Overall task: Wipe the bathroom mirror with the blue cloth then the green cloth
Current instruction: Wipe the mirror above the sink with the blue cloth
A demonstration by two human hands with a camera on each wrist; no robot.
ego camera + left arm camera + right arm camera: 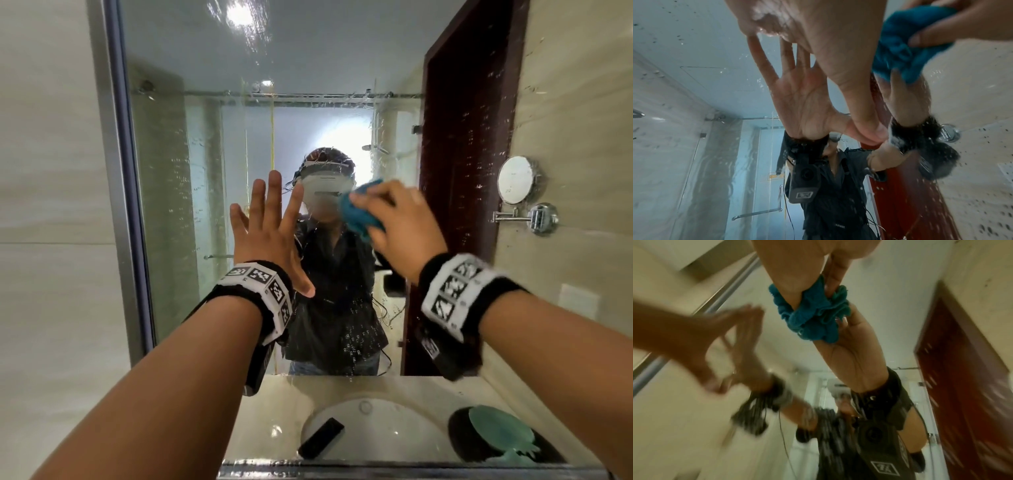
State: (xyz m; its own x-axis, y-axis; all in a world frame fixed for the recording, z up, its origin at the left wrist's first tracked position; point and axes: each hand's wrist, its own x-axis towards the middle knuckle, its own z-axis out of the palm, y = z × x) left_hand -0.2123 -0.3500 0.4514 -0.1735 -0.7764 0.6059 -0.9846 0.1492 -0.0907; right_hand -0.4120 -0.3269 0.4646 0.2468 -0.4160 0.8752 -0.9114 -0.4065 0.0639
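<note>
The bathroom mirror is wet, with drops and streaks across the glass. My left hand lies flat on it, fingers straight and spread, left of centre. My right hand grips a bunched blue cloth and presses it to the glass just right of the left hand. The left wrist view shows my left hand meeting its reflection, with the blue cloth beside it. In the blurred right wrist view my right hand is curled round the blue cloth. A green cloth lies on a black dish at the counter's right.
Below the mirror is a pale counter with a white basin; a black flat object lies in the basin. A round swivel mirror juts from the right wall. The mirror's metal frame runs down the left.
</note>
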